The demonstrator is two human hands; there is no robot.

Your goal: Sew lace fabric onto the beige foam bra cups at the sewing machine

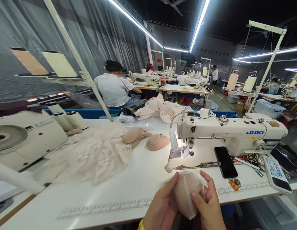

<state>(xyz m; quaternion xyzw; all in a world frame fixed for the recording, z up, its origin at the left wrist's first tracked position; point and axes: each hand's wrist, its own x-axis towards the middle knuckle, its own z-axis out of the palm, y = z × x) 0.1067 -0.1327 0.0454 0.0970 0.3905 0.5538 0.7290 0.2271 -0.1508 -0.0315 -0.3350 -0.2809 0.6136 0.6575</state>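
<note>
Between my two hands is a beige bra cup [185,193] covered with thin sheer fabric, held at the table's front edge. My left hand [161,201] grips its left side, thumb along the upper rim. On the other side my right hand [207,201] presses its thumb on the cup's face, with the index finger raised behind. The fingers under the cup are hidden. Just beyond my hands stands a white sewing machine [210,131], its lamp lit over the needle plate [179,152]. Two pleated beige cups [158,141] lie left of it.
Cream lace pieces [95,153] spread across the left of the table, and another lace heap [160,108] lies behind. Right of the needle area are a black phone [225,162], pens and a orange-charmed ring [234,184]. A clear ruler [107,206] runs along the front. A co-worker [115,84] sits ahead.
</note>
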